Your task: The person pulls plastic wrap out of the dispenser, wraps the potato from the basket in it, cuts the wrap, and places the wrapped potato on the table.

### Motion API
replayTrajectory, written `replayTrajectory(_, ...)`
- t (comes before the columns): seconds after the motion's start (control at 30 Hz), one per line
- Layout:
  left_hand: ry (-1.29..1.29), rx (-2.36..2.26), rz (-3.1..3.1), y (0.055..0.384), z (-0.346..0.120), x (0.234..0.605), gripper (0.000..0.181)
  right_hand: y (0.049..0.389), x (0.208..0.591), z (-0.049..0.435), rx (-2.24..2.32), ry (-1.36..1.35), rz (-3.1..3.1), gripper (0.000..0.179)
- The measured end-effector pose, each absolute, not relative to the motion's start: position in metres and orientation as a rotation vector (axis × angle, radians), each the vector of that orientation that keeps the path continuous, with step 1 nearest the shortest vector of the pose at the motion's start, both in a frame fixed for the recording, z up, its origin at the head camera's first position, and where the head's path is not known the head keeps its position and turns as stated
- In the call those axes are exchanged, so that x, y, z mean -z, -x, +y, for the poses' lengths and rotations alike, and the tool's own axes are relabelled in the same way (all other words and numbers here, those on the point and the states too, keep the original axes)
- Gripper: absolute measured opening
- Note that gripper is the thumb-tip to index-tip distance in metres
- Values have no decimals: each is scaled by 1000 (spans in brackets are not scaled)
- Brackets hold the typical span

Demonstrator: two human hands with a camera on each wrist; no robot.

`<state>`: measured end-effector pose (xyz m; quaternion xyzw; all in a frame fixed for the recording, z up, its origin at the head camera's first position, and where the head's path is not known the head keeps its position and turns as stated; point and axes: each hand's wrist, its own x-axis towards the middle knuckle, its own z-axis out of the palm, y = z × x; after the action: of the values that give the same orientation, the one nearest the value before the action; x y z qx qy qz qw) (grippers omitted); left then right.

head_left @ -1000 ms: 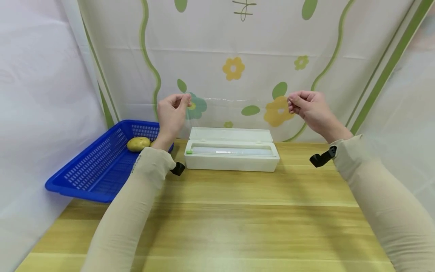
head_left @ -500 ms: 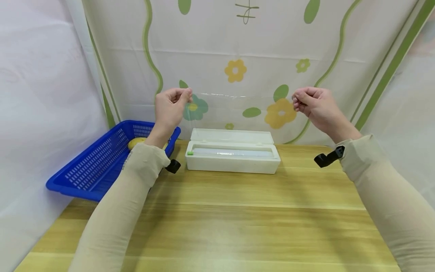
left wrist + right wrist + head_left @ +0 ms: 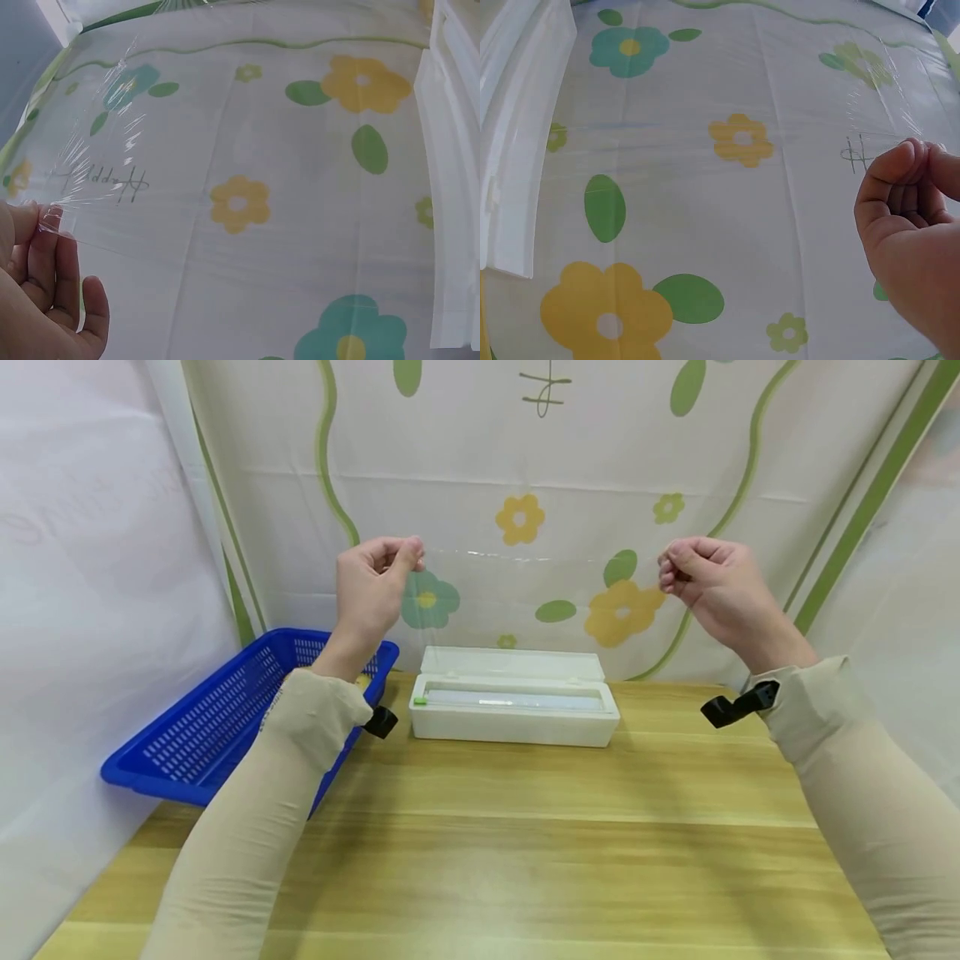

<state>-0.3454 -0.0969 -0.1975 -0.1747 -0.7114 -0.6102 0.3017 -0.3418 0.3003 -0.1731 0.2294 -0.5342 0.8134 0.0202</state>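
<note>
A clear sheet of plastic wrap [image 3: 517, 557] stretches between my two raised hands, above and behind the white dispenser box. My left hand [image 3: 372, 583] pinches one corner between thumb and forefinger; creases fan out from that pinch across the wrap [image 3: 97, 180] in the left wrist view. The opposite corner is pinched by my right hand [image 3: 712, 589], fingers curled. Below stands the white wrap box [image 3: 513, 727], its lid [image 3: 512, 662] tipped back. Inside lies the wrap roll [image 3: 510, 700], and a green slider [image 3: 420, 701] sits at the box's left end.
At the left stands a blue plastic basket [image 3: 217, 718], partly behind my left forearm. A bit of a yellow potato [image 3: 363, 682] shows inside it. The wooden table [image 3: 525, 827] meets a flower-printed cloth [image 3: 465, 510] at the back.
Both hands have risen and spread a little farther apart, the wrap rising with them. My left forearm now covers more of the basket and the potatoes. The box stays put.
</note>
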Motion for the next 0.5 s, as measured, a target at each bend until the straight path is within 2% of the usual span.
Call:
replayTrajectory(0.3, 497, 1763, -1873, 336, -101, 193, 29, 327, 171, 300, -2619, -738, -1654, 15)
replayTrajectory(0.5, 547, 1826, -1950, 315, -114, 203, 31, 308, 183, 306, -2611, -889, -1757, 20)
